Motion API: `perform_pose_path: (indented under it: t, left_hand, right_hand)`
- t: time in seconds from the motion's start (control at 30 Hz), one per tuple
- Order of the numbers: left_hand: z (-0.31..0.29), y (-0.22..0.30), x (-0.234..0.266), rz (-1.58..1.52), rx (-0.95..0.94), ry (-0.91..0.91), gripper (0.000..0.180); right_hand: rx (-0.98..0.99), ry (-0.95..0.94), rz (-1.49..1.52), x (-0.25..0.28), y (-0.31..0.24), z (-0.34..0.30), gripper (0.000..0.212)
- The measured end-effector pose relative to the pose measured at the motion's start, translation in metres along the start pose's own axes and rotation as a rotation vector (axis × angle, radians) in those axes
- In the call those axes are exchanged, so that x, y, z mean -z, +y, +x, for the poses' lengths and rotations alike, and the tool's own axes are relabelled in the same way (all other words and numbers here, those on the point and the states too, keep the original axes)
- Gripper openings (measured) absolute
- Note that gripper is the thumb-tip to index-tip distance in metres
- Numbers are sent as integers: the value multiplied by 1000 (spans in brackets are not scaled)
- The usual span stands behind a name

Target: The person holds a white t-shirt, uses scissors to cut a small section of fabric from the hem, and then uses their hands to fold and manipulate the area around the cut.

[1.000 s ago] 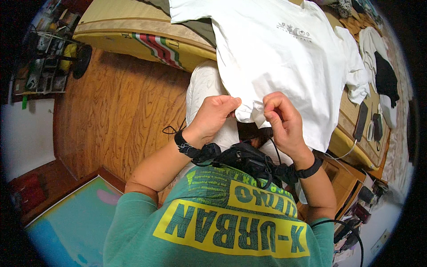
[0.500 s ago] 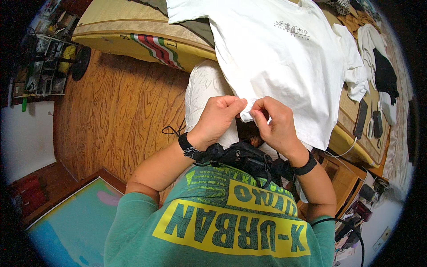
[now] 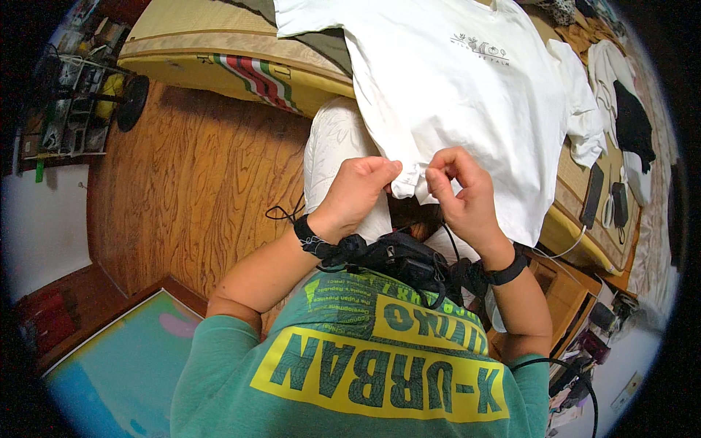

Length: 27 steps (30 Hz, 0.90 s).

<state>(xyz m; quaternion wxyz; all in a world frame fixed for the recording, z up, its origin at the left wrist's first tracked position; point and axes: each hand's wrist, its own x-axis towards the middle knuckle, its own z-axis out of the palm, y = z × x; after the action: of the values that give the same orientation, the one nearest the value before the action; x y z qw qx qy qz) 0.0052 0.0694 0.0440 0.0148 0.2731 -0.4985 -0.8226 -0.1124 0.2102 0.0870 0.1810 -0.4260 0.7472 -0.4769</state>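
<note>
A white T-shirt (image 3: pixel 467 124) with a small dark print on its chest lies spread over the edge of the bed and hangs down over my lap. My left hand (image 3: pixel 354 191) is closed, thumb against the curled forefinger, pinching the bunched lower hem at its left corner. Just to the right, my right hand (image 3: pixel 464 193) also makes a pinch, and a small bit of the hem reaches its fingertips. Any thread or other small thing between those fingers is too small to make out. My legs in pale trousers (image 3: pixel 339 139) show under the shirt.
The bed (image 3: pixel 219 36) has a woven mat on top. A black power strip (image 3: pixel 593 193) with a white cord lies at its right, near black-and-white clothing (image 3: pixel 632 120). Wooden floor (image 3: pixel 190 175) stretches left, toward a black fan (image 3: pixel 133 102) and a cluttered rack (image 3: pixel 69 109).
My right hand has moved a little to the right, away from my left hand, drawing the hem between them. The left hand stays nearly where it was.
</note>
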Motion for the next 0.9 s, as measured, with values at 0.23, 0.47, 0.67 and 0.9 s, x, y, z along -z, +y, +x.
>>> perform_pose_path:
  t: [0.23,0.47,0.67,0.9]
  left_hand:
    - [-2,1,-1,85,-17,23,25]
    - [4,-5,2,-39,-54,106,25]
    - [2,2,-2,-90,-17,99,25]
    - [4,-7,5,124,-63,53,24]
  right_hand:
    - [150,-85,-222,-7,5,-2,7]
    - [-290,-190,323,0,9,-11,10]
    - [-199,-98,142,-3,8,-7,8]
    - [-95,-102,-88,-14,8,-2,10]
